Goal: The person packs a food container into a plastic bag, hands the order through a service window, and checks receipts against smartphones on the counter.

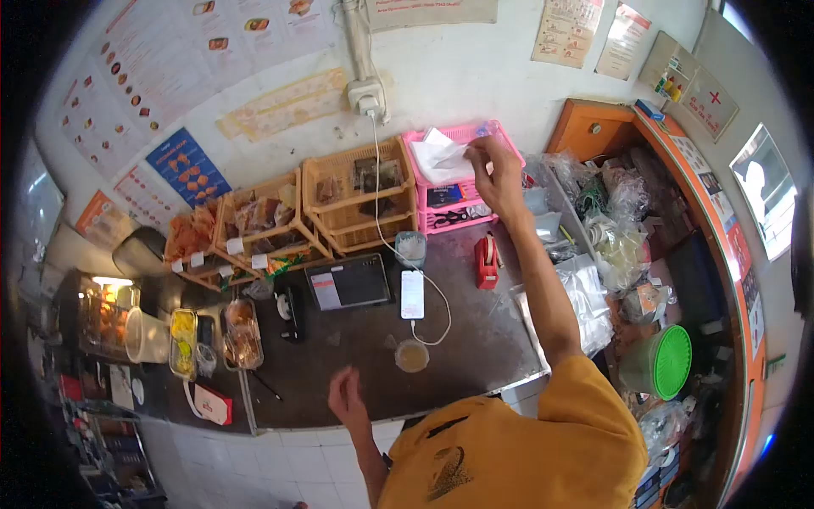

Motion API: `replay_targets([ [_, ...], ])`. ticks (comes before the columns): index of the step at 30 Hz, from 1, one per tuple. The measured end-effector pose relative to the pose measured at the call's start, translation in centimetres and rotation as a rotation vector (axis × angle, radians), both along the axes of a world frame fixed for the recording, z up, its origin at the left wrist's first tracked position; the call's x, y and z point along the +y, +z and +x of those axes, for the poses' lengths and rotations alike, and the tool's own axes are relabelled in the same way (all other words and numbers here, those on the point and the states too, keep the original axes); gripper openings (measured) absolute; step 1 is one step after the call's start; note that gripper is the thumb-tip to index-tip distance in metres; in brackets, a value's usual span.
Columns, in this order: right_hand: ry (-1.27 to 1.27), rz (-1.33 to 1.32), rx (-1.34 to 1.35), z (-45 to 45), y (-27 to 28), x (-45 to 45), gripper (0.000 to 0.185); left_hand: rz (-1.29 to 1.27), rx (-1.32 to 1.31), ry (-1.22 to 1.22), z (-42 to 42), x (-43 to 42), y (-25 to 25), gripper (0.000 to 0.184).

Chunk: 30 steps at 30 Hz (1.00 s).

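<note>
My right hand (493,174) is raised over the pink basket (500,136), its fingers pinched at the edge of a white paper or tissue (439,159) lying in the top tier. Below it, the lower tiers hold dark items and scissors. My left hand (347,397) hangs over the front edge of the dark counter (339,356), fingers bent close together; whether anything small is between them is too small to tell. Nearest to it are a small round cup (412,356) and a phone (412,295) with a white cable plugged in.
A tablet (349,282), a red tape dispenser (487,261) and a blue-rimmed container (410,248) stand on the counter. Wicker baskets (358,182) line the wall. At the right are plastic bags (585,297) and a green-lidded bucket (671,362).
</note>
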State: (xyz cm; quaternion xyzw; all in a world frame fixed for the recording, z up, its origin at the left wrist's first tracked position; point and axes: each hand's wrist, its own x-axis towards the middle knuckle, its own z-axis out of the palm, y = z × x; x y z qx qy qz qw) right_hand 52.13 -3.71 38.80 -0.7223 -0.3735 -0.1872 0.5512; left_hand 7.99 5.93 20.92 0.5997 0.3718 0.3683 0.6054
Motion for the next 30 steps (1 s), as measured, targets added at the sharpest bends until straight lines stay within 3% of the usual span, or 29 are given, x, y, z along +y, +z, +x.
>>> replay_targets([
  [1, 0.086, -0.178, -0.063, -2.6, 2.0, -1.1, 0.013, 0.221, -0.041, -0.024, 3.2, 0.0, 2.6, 0.022],
  [3, 0.36, -0.438, -0.111, -7.4, 4.5, -2.8, 0.011, 0.351, -0.171, -0.179, 8.2, -0.3, 8.6, 0.07],
  [4, 0.544, -0.518, -0.097, -9.9, 5.4, -3.5, 0.011, 0.61, -0.166, -0.24, 10.3, -0.3, 11.8, 0.085],
  [5, 0.725, -0.591, -0.08, -11.8, 6.0, -4.1, 0.012, 0.691, -0.173, -0.319, 12.1, -0.4, 14.6, 0.091],
  [6, 0.72, -0.517, -0.047, -13.1, 6.5, -4.7, 0.012, 0.774, -0.185, -0.406, 13.6, -0.8, 16.7, 0.097],
  [7, 0.707, -0.442, -0.017, -14.2, 6.9, -5.5, 0.012, 0.557, -0.254, -0.541, 14.5, -1.8, 17.5, 0.079],
  [8, 0.689, -0.368, 0.009, -14.9, 6.9, -6.3, 0.012, 0.423, -0.146, -0.753, 15.3, -1.2, 16.7, 0.061],
  [9, 0.497, -0.331, 0.073, -14.9, 6.6, -7.4, 0.011, 0.285, -0.038, -0.963, 15.7, -0.8, 15.0, 0.044],
  [11, 0.102, -0.243, 0.189, -13.4, 5.0, -9.7, 0.01, -0.048, -0.127, -0.95, 15.0, -2.3, 11.7, 0.026],
  [12, 0.065, -0.143, 0.289, -12.7, 3.8, -10.8, 0.007, -0.21, -0.161, -0.941, 14.7, -2.8, 10.3, 0.017],
  [15, -0.126, -0.201, 0.338, -11.4, -0.9, -14.0, 0.009, -0.343, -0.273, -0.928, 14.1, -3.5, 6.8, 0.012],
  [20, -0.252, -0.055, 0.574, -12.4, -4.4, -16.6, 0.01, -0.514, -0.289, -0.852, 13.3, -5.8, 6.0, 0.019],
  [23, -0.321, -0.154, 0.406, -11.4, -8.8, -17.6, 0.012, -0.483, -0.229, -0.776, 13.0, -6.0, 4.7, 0.02],
  [24, -0.515, -0.256, 0.168, -13.0, -7.8, -17.0, 0.016, -0.439, -0.217, -0.759, 13.1, -6.0, 4.0, 0.019],
  [27, -0.55, -0.299, -0.27, -16.7, -7.9, -15.4, 0.024, -0.3, -0.134, -0.658, 13.4, -6.3, 2.3, 0.021],
  [29, -0.07, -0.238, 0.208, -21.5, -9.0, -13.6, 0.022, -0.263, -0.109, -0.586, 13.8, -6.9, 0.8, 0.023],
  [30, 0.05, -0.289, 0.374, -23.1, -9.0, -12.7, 0.021, -0.272, -0.125, -0.556, 14.1, -7.2, 0.0, 0.025],
])
